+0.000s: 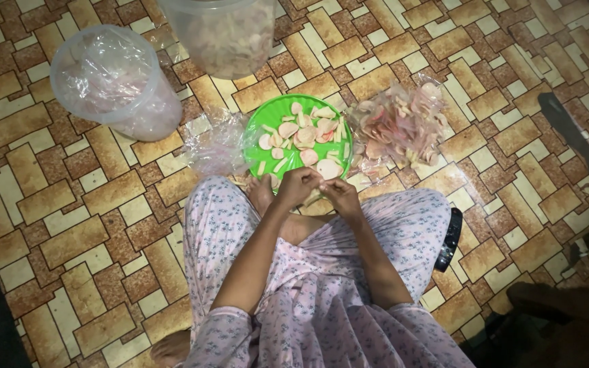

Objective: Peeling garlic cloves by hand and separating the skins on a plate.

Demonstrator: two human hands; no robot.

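Both hands meet at the green plate's (260,158) six o'clock edge, left hand (297,186) and right hand (340,196) curled closed; what they pinch, I cannot tell.

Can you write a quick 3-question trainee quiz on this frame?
1. True or false: the green plate holds pale round and strip-shaped pieces.
2. Which lies right of the plate in the picture? A) a clear plastic bag of pinkish pieces B) a metal pot C) a folded towel
3. Where are the left hand and right hand?

Key:
1. True.
2. A.
3. Together at the plate's near rim, above the person's lap; anything held between the fingers is too small to make out.
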